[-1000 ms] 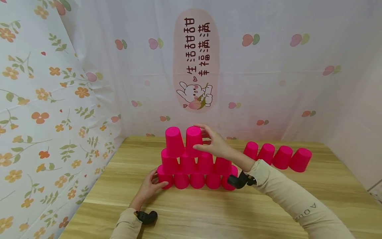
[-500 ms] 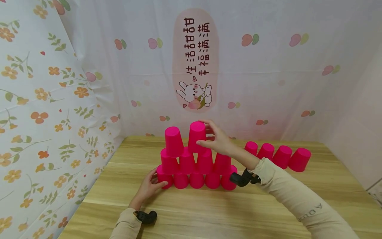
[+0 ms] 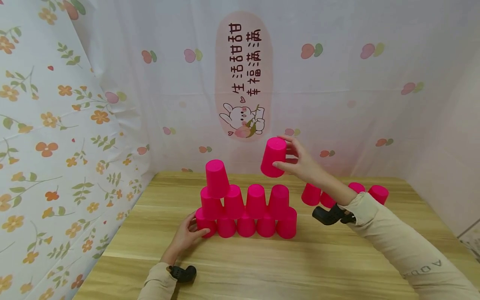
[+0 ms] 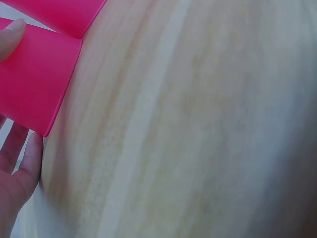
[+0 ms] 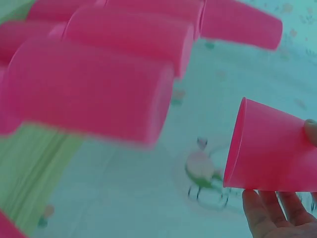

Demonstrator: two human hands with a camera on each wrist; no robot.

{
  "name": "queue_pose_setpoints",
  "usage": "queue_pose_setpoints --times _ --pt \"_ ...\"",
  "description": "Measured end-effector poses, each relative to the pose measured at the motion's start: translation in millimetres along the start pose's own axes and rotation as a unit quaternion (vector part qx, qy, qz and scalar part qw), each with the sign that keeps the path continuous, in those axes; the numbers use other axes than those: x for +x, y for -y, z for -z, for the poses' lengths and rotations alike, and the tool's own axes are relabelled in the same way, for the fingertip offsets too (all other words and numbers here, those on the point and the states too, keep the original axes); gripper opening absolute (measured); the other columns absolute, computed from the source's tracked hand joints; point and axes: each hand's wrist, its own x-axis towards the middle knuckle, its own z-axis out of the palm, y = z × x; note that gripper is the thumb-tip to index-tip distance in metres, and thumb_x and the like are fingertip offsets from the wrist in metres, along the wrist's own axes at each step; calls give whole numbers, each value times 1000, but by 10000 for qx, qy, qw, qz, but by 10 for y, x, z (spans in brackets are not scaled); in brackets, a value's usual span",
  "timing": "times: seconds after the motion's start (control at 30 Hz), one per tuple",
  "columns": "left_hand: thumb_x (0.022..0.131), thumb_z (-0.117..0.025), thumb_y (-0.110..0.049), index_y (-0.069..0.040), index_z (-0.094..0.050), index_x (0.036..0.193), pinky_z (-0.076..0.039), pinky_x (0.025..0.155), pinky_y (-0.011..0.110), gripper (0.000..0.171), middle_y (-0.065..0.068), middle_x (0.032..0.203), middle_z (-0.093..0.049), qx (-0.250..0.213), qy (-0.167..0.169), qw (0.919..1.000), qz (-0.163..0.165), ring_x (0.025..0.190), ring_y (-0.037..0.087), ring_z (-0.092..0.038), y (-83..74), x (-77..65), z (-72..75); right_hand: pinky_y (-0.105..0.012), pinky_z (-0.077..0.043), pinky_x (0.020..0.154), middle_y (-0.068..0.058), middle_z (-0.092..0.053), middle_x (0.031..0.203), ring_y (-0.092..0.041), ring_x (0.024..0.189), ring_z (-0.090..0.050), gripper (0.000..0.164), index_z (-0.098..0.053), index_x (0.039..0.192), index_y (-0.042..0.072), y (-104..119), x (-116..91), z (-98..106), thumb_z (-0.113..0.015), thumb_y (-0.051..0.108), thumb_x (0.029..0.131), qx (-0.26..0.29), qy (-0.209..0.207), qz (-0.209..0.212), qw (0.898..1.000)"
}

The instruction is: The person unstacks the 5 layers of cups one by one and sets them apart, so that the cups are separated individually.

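Note:
Upside-down pink cups form a stepped stack on the table, with several in the bottom row point(image 3: 246, 227) and several in the second row point(image 3: 256, 202). A single cup point(image 3: 216, 179) stands on top at the left end. My right hand point(image 3: 301, 162) holds another pink cup point(image 3: 273, 158) in the air, right of and above the stack, thumb in front and fingers behind. In the right wrist view this cup point(image 5: 272, 148) is apart from the stacked cups. My left hand point(image 3: 183, 237) grips the leftmost bottom cup point(image 4: 34, 74) by its sides, where it stands on the table.
Several more inverted pink cups point(image 3: 378, 193) stand in a row at the right, partly hidden by my right forearm. A patterned curtain point(image 3: 180, 108) hangs behind the wooden table point(image 3: 240, 266), and a floral cloth point(image 3: 67, 166) covers the left side.
My right hand has lifted the right-hand cup off the third row and carried it up and to the right. My left hand has stayed at the leftmost bottom cup.

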Motion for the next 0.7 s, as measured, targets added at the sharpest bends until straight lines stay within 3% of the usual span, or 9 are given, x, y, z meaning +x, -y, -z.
queue_pose_setpoints --times 0.13,0.33,0.43,0.57,0.7 --pt "75 -67 2 5 -41 127 -38 93 47 58 21 119 -47 -2 -15 10000 19 107 37 -45 -5 1 -1 -44 -45 86 -17 -43 121 -32 106 -45 70 -25 135 8 -14 -76 247 -66 4 78 -462 -267 -86 9985" --pt "74 -66 4 5 -41 127 -37 93 47 58 22 120 -46 -39 1 10000 46 107 38 -45 -9 -1 -4 -16 -44 77 -15 -43 120 -27 103 -46 69 -25 135 8 -70 -229 629 -65 6 78 -1018 -799 -307 9911" --pt "74 -66 5 6 -41 126 -37 94 47 58 21 119 -47 -34 -23 10000 63 107 38 -45 -12 -4 -6 -10 -43 72 -15 -42 121 -18 100 -46 69 -24 136 9 -118 -357 806 -64 8 80 -1191 -1016 -379 9869" --pt "74 -67 5 6 -42 126 -37 93 47 58 21 118 -47 3 -54 10000 55 106 38 -45 -16 -5 -8 -8 -43 67 -5 -42 117 -2 93 -45 68 -23 137 12 -244 -580 1031 -63 10 81 -1409 -1354 -533 9793" --pt "74 -67 5 6 -42 126 -37 93 47 58 21 118 -48 45 -59 10000 42 106 38 -45 -15 -6 -10 -6 -44 63 12 -40 108 4 88 -44 66 -23 137 13 -402 -845 1246 -61 10 83 -1436 -1674 -812 9720"
